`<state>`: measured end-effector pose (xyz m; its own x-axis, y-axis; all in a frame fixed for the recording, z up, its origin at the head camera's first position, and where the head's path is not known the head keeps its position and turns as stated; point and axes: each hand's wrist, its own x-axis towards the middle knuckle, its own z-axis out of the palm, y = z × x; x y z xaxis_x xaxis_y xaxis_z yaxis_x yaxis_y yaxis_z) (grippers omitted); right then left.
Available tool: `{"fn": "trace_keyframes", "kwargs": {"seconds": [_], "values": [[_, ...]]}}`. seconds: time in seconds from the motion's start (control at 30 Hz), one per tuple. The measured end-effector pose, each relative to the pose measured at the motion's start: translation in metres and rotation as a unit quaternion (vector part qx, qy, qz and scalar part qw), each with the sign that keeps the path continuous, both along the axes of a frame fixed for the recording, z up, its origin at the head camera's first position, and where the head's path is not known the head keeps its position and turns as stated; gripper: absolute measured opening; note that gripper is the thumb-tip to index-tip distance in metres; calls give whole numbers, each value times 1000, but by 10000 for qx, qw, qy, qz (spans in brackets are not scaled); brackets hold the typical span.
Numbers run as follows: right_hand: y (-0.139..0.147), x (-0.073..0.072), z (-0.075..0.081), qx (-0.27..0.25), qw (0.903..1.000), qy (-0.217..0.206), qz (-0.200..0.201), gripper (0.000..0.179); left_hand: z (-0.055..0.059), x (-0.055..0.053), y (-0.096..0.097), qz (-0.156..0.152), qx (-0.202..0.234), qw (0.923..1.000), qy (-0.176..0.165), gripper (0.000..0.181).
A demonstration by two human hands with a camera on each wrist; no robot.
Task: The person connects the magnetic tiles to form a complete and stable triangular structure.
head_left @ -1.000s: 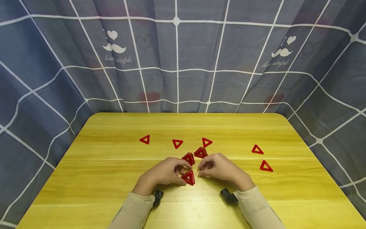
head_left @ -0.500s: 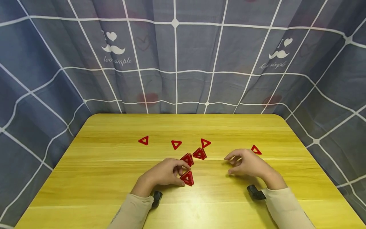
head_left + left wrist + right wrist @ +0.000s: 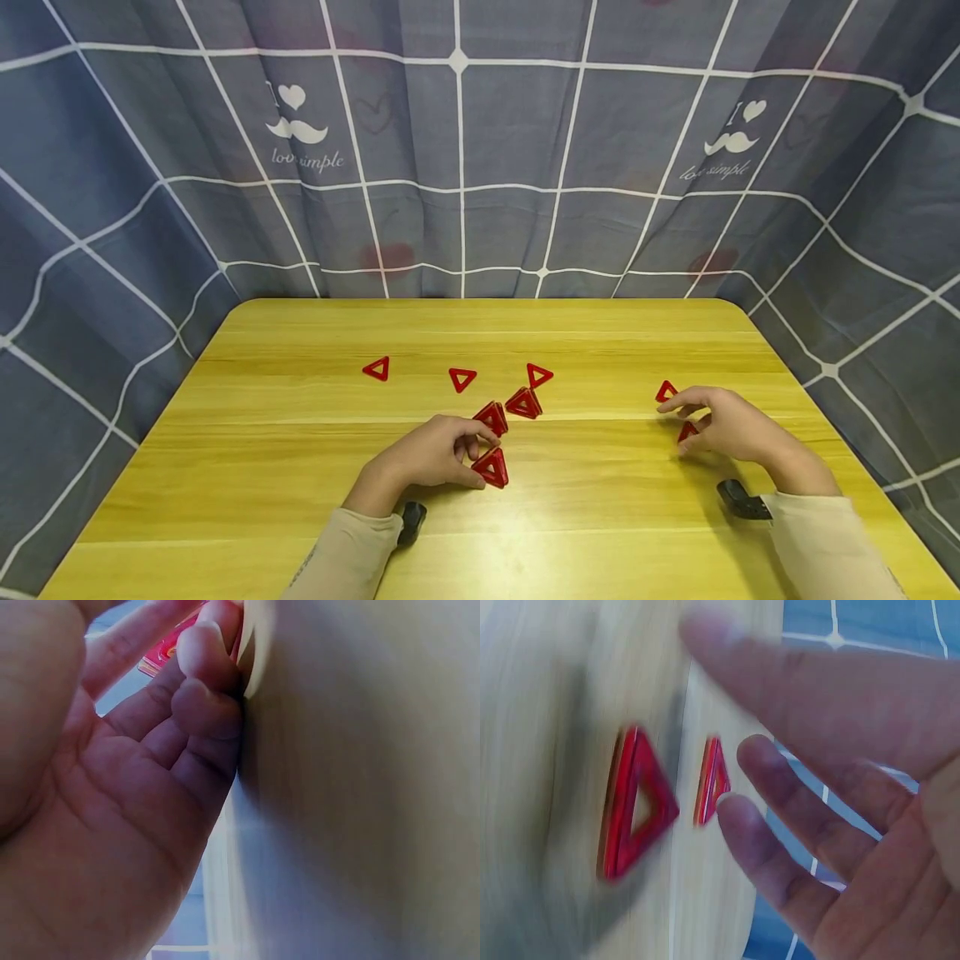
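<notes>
In the head view my left hand (image 3: 442, 454) stays at the table's middle, thumb and index finger around the near stack of red triangle pieces (image 3: 501, 472). The left wrist view shows its other fingers curled against the tabletop, with the pieces mostly hidden. My right hand (image 3: 738, 429) hovers at the right, thumb and fingers spread around a red triangle piece (image 3: 619, 825) without visibly touching it. Just beyond lies another red triangle piece (image 3: 708, 780), near the fingertips. Both have an open centre and lie flat.
Two further triangle stacks, one (image 3: 491, 414) by the left index finger and one (image 3: 522, 402) beyond it, sit mid-table. Behind them lie a left triangle (image 3: 386, 369), a middle triangle (image 3: 462, 372) and a right triangle (image 3: 530, 375). A checked curtain (image 3: 502, 225) surrounds the wooden table (image 3: 300, 333).
My right hand has travelled from beside the central stacks to the loose triangles at the right, with its fingers spread. My left hand has kept its place.
</notes>
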<state>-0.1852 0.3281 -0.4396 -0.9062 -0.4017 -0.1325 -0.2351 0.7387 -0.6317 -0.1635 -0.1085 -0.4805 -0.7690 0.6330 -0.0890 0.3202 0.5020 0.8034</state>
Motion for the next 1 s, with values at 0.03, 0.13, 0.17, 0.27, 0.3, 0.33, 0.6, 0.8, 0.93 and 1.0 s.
{"fn": "trace_keyframes", "kwargs": {"seconds": [0.03, 0.13, 0.17, 0.27, 0.3, 0.33, 0.6, 0.8, 0.93, 1.0], "values": [[4, 0, 0, 20, 10000, 6, 14, 52, 0, 0, 0, -3, 14, 10000, -12, 44], [14, 0, -3, 55, 9999, 93, 110, 48, 0, 1, 1, 11, 51, 10000, -29, 44], [17, 0, -5, 68, 9998, 140, 140, 46, 0, 1, 1, 27, 60, 10000, -42, 44], [23, 0, -10, 119, 9994, 257, 214, 43, 1, 1, 1, 69, 87, 9999, -65, 44], [24, 0, -12, 130, 9993, 275, 222, 42, 1, 1, 1, 76, 91, 9999, -70, 44], [25, 0, -13, 146, 9992, 293, 225, 41, 1, 1, 1, 84, 95, 9999, -73, 44], [29, -1, -21, 427, 9977, 476, 215, 37, 0, 2, 0, 91, 138, 9998, -83, 44], [31, 0, -21, 464, 9977, 452, 213, 37, 0, 1, 0, 100, 120, 9998, -81, 44], [31, 1, -22, 346, 9984, 420, 179, 36, 0, 1, 0, 91, 115, 9999, -83, 45], [31, 2, -23, 259, 9985, 448, 183, 35, -1, 1, 0, 81, 122, 9999, -90, 45]]}}
